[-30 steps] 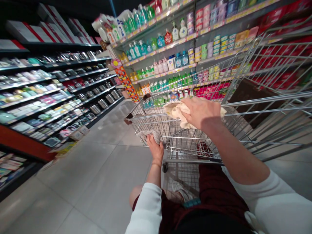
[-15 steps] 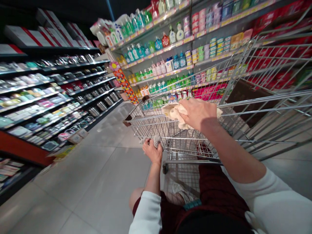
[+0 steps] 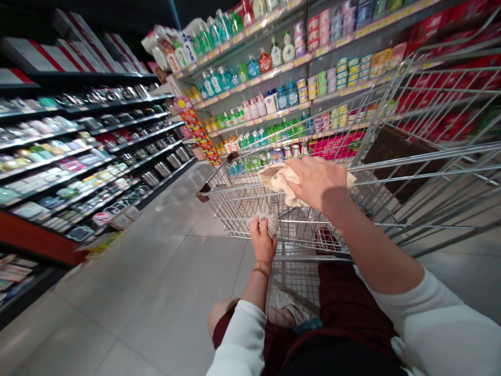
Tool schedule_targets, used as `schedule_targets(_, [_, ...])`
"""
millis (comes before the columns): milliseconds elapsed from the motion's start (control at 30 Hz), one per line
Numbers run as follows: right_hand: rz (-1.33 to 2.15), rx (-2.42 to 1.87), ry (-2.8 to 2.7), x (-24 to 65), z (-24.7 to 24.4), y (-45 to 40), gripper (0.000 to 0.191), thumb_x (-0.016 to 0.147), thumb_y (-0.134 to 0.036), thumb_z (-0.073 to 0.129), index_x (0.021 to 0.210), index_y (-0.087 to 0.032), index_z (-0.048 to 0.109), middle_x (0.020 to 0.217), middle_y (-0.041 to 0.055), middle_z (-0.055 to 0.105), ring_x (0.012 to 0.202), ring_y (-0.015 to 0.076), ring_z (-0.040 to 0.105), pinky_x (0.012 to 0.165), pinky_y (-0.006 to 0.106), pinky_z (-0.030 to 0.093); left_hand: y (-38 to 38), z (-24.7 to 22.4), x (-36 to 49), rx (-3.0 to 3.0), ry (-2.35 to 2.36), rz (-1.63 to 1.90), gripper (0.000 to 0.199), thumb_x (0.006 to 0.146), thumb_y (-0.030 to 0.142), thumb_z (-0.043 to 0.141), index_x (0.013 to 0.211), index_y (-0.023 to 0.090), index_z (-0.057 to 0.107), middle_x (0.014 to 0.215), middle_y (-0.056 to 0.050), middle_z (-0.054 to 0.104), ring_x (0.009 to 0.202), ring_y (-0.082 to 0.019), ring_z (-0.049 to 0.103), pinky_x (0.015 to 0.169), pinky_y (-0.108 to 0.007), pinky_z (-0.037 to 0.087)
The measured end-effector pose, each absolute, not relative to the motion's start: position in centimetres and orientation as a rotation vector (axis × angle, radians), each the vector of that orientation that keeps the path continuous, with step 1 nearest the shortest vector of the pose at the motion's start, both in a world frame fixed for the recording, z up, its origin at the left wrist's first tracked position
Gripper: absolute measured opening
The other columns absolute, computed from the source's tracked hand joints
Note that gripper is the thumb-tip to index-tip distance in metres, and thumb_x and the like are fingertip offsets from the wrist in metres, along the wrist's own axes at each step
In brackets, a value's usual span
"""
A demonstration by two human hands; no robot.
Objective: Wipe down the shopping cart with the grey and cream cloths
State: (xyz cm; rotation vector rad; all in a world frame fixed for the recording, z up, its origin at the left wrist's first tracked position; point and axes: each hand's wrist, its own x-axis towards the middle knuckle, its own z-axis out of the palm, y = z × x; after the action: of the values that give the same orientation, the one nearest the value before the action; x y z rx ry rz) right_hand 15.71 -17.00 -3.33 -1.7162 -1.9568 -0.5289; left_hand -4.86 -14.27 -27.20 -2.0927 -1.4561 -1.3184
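Note:
A metal shopping cart (image 3: 301,230) with wire sides stands right in front of me. My left hand (image 3: 264,244) is closed on a grey fluffy cloth (image 3: 270,224), pressed to the lower wires of the cart's side. Higher up, my right hand (image 3: 319,183) grips a cream cloth (image 3: 276,177) wrapped over the top rail. Folds of the cream cloth stick out on both sides of the hand. My right fingertips are partly hidden in the folds.
Shelves of soap and lotion bottles (image 3: 260,107) rise behind the cart. On the left a long rack (image 3: 117,149) holds pots and tableware. A brown panel (image 3: 395,162) is fixed in the cart's right part. Grey floor tiles (image 3: 156,292) lie to my left.
My left hand has slid to the right along the lower wires with the grey cloth. My right hand and the cream cloth have hardly moved.

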Motion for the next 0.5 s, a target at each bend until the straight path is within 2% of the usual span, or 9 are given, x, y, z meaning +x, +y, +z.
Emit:
schedule_targets(267, [-0.543,-1.713,-1.960,15.8,-3.4,-17.1,0.040,0.096,-0.051,0.044,0.129,-0.030,0.051,0.108,0.0052,0.060,0.095,0.0165,0.052,0.068,0.028,0.029,-14.3,-30.5,-5.4,-2.040,-1.513,-1.273,0.057,0.076,0.007,0.059,0.131,0.016,0.051,0.141,-0.021,0.043,0.140,-0.033,0.037,0.112,-0.057,0.037])
schedule_targets(500, [-0.522,-1.734,-1.968,15.6,-3.3,-17.0,0.036,0.096,-0.047,0.044,0.125,-0.028,0.052,0.108,0.0061,0.061,0.094,0.0173,0.052,0.068,0.026,0.027,-16.7,-34.1,-6.0,-2.234,-1.712,-1.099,0.053,0.073,-0.001,0.051,0.123,0.018,0.059,0.133,-0.015,0.051,0.130,-0.027,0.048,0.106,-0.045,0.046])
